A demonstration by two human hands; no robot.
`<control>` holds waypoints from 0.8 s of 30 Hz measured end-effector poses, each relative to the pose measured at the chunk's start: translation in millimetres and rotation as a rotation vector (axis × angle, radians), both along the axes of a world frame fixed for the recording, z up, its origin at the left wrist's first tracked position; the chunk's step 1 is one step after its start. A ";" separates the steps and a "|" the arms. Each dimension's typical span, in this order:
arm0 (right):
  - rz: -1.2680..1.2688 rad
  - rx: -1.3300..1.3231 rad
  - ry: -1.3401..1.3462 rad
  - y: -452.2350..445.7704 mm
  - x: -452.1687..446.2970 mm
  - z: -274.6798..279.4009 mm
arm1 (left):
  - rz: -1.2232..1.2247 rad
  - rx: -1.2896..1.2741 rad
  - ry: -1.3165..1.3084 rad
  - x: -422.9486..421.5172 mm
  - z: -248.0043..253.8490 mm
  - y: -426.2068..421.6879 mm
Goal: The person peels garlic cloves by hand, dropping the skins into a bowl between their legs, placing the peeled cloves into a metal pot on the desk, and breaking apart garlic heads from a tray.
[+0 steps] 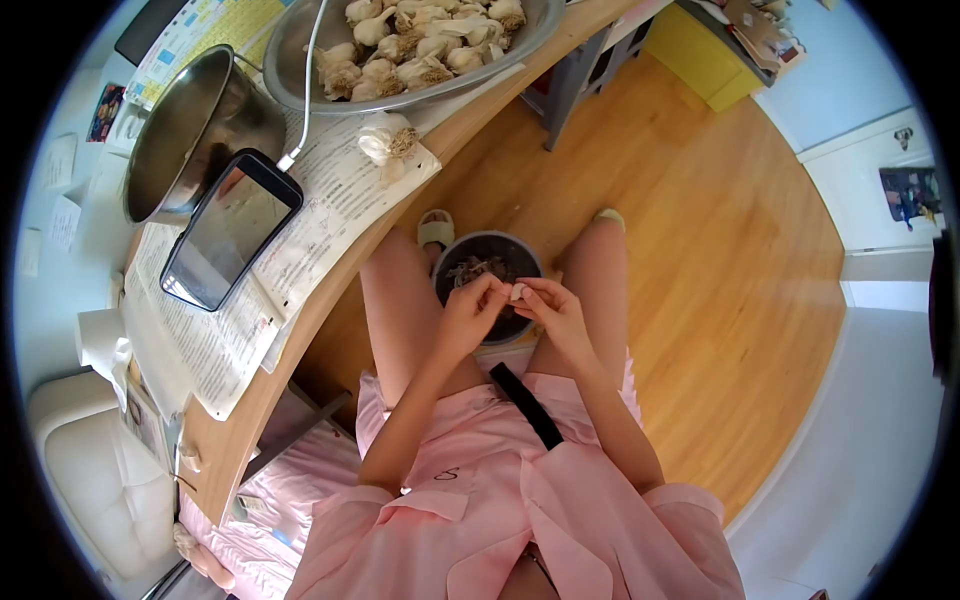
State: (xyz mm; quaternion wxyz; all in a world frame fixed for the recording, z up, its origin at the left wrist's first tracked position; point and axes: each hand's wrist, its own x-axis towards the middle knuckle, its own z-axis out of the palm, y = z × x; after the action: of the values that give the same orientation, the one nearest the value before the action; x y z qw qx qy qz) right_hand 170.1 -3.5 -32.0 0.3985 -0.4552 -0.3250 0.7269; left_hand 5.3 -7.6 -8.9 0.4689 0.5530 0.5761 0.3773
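Observation:
Both my hands meet above a dark bin [487, 240] on the floor between my legs, which has peelings in it. A small pale piece, like a garlic clove [517, 291], is pinched in the fingers of my right hand [553, 312]. My left hand [472, 311] is closed, its fingertips touching or almost touching the clove; what they grip is too small to make out. On the desk, a large metal basin [420, 100] holds several garlic bulbs [425, 45]. One more garlic bulb [384, 139] lies on the papers beside the basin.
A phone [232, 230] with a white cable leans against a metal pot [195, 135] on the left of the desk [235, 450]. Printed papers [340, 215] cover part of it. A yellow box [700, 55] stands on the wooden floor at the upper right.

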 end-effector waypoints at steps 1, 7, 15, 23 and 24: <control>-0.001 0.031 -0.001 -1.2 0.2 -3.0 | -0.026 0.026 0.021 2.0 5.6 -2.1; -0.018 0.132 -0.069 -3.4 -2.5 5.9 | -0.068 0.084 0.066 4.1 0.3 -6.5; 0.113 0.217 -0.138 -0.3 5.7 21.3 | -0.141 -0.108 -0.086 -4.4 -4.0 -11.7; 0.312 0.214 -0.227 4.6 19.2 37.7 | -0.246 -0.113 -0.145 -7.6 -1.0 -15.7; 0.333 0.225 -0.233 5.3 20.8 38.9 | -0.272 -0.099 -0.153 -7.8 -0.9 -15.5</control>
State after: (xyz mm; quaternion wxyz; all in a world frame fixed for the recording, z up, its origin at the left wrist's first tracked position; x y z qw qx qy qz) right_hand 191.0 1.9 6.9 0.2813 -0.4286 -0.5185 0.6844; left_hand -2.4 -23.1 -9.8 0.5850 0.5717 0.4764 0.3225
